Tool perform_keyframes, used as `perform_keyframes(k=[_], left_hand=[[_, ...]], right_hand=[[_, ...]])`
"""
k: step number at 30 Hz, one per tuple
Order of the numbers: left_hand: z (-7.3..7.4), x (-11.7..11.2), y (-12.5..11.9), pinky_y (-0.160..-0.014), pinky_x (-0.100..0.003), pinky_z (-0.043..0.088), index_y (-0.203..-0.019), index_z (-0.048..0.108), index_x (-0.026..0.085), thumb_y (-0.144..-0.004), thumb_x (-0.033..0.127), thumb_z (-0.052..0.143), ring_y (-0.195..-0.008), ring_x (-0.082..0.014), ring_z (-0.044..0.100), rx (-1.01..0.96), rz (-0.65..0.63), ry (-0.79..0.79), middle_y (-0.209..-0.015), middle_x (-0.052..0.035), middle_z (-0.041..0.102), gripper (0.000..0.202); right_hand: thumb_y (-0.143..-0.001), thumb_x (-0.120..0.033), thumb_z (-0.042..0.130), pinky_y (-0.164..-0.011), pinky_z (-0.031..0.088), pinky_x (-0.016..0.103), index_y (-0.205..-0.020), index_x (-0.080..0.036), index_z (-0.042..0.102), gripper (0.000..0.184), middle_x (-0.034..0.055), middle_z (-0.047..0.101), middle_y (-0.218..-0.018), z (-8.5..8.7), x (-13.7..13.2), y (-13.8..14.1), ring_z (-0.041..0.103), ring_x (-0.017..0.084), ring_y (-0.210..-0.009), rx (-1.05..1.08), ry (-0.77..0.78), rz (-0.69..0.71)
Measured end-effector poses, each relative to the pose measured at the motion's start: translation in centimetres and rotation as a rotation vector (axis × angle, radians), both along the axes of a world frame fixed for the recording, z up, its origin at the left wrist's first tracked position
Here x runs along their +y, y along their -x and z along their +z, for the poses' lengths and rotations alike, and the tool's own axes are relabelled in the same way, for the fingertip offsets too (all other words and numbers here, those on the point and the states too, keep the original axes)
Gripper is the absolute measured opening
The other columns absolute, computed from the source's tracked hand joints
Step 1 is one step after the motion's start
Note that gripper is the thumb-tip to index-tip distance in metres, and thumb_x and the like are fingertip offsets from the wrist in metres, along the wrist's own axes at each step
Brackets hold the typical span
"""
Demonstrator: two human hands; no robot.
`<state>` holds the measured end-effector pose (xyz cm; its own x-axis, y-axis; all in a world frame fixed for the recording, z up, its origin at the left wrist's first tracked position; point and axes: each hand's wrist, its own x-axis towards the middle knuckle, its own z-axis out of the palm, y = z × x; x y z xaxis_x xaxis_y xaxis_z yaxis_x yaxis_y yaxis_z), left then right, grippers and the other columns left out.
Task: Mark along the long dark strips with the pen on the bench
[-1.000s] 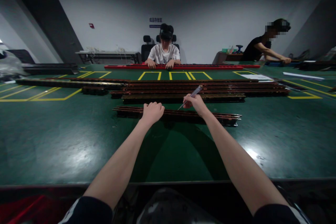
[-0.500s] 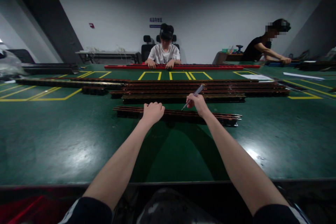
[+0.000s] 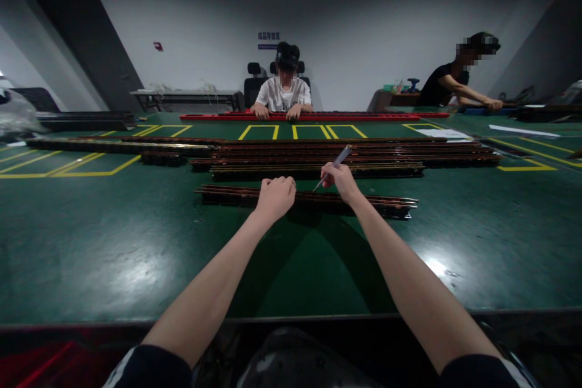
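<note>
Tool point(image 3: 341, 156): slim, clear-handled, thin metal shaft, tilted with the handle up and to the right, and its tip is down at the strip bundle, in the gap between the two hands! Actual contact is too fine to tell.
Right hand point(image 3: 341, 182): closed around that handle, fingers pinching it like a pen, just above the bundle.
Left hand point(image 3: 277, 197): knuckles up, fingers curled over the bundle; whether it grips or merely rests, I cannot tell.
Strip bundle point(image 3: 230, 195): dark, coppery-edged, lying crosswise on the green table point(image 3: 150, 242), right under both hands.
Bigger stack point(image 3: 273, 154): more such strips, just beyond, running parallel.
Far side: a white-shirted co-worker point(image 3: 285, 94) has both hands at long red strips point(image 3: 373, 116), while a black-shirted co-worker point(image 3: 441, 82) leans in at the right.
</note>
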<state>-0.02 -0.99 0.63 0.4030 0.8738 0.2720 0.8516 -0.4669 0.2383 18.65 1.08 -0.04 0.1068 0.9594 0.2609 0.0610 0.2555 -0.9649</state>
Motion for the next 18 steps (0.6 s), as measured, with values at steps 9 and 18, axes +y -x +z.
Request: perform_keyframes(k=[9, 18], left_hand=[[-0.87, -0.08, -0.54, -0.095, -0.040, 0.040, -0.095, 0.065, 0.019, -0.096, 0.027, 0.026, -0.101, -0.0205, 0.061, 0.028, -0.101, 0.020, -0.110, -0.0068, 0.067, 0.040], [-0.77, 0.01, -0.36, -0.092, -0.044, 0.040, -0.093, 0.062, 0.018, -0.097, 0.028, 0.021, -0.091, -0.0217, 0.063, 0.095, -0.121, -0.006, -0.099, -0.0081, 0.069, 0.042]], right_hand=[[-0.064, -0.034, 0.058, -0.043, 0.041, 0.021, -0.052, -0.019, 0.053, 0.020, -0.0019, 0.050, -0.042, -0.12, 0.28, -0.03, 0.048, 0.010, -0.039, -0.007, 0.011, -0.013], [-0.067, -0.037, 0.060, -0.045, 0.042, 0.022, -0.053, -0.019, 0.052, 0.024, -0.0024, 0.051, -0.045, -0.22, 0.18, 0.07, 0.050, 0.010, -0.041, -0.026, -0.013, -0.017]])
